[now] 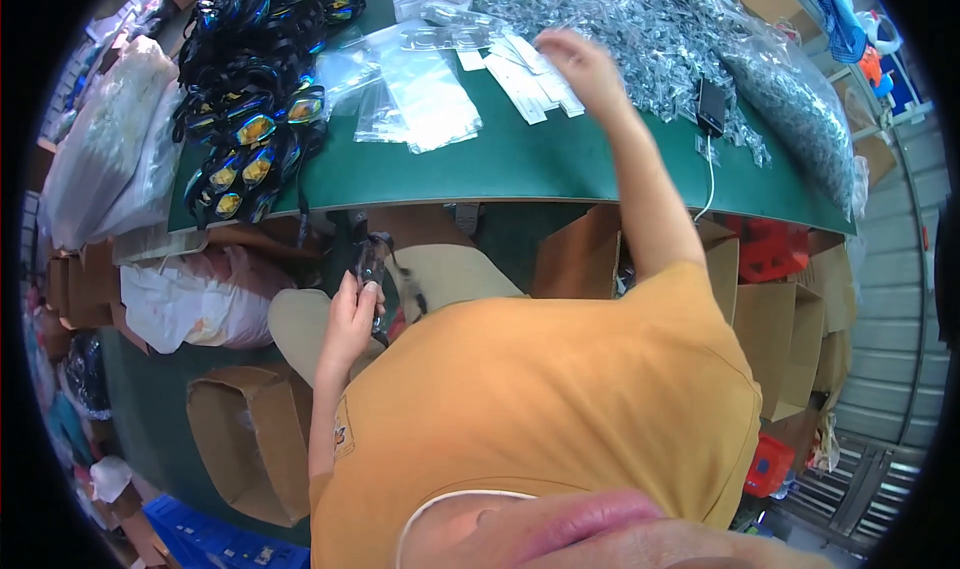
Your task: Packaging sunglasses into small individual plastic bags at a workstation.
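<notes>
Goggles [256, 129] crowd the tabletop's [545, 169] left edge, plastic pieces [645, 39] its far right corner; I see left fingers [349, 287] clasping a dark strapped item [370, 259], but can't tell the right fingers' [558, 43] state.

- Bright, diffuse light falls on the dark green tabletop [560, 164]; it is dimmer underneath.
- White glare washes over the flat, clear plastic bags [432, 94]; the mirrored, black-strapped goggles [256, 129] throw back blue and orange glints.
- The bare right hand [588, 69] is blurred.
- The ribbed, pale grey metal wall [880, 309] bends near the black rim.
</notes>
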`<state>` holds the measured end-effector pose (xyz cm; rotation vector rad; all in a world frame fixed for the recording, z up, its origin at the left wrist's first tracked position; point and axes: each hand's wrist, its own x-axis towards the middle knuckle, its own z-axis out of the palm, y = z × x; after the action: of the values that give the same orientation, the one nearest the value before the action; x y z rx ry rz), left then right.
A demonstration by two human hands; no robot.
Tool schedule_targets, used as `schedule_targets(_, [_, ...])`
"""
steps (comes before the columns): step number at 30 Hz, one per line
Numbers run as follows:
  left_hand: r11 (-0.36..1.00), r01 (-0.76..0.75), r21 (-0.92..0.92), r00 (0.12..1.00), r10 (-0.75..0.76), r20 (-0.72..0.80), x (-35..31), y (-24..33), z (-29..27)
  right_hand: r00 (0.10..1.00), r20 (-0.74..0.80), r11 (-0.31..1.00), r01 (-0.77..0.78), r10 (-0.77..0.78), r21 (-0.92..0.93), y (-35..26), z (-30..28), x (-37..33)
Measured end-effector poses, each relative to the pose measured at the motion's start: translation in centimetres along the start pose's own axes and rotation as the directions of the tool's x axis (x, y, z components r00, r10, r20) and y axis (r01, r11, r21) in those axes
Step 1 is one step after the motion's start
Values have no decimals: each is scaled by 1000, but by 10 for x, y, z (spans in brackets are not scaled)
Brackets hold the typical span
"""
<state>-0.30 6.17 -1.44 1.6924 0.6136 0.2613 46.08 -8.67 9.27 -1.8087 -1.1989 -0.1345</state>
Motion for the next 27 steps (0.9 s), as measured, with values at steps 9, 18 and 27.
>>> schedule_targets(9, [883, 39, -468, 999, -52, -16, 2, -8, -5, 1000, 12, 529, 19, -16, -849, 150, -15, 87])
schedule_targets(18, [741, 138, -658, 965, -251, -81, 4, -8, 15, 894, 417, 657, -413, 162, 630, -17, -2, 49])
schedule_targets(27, [516, 173, -839, 960, -281, 25, 12, -3, 36, 642, 757, 982, -34, -122, 187, -154, 174, -144])
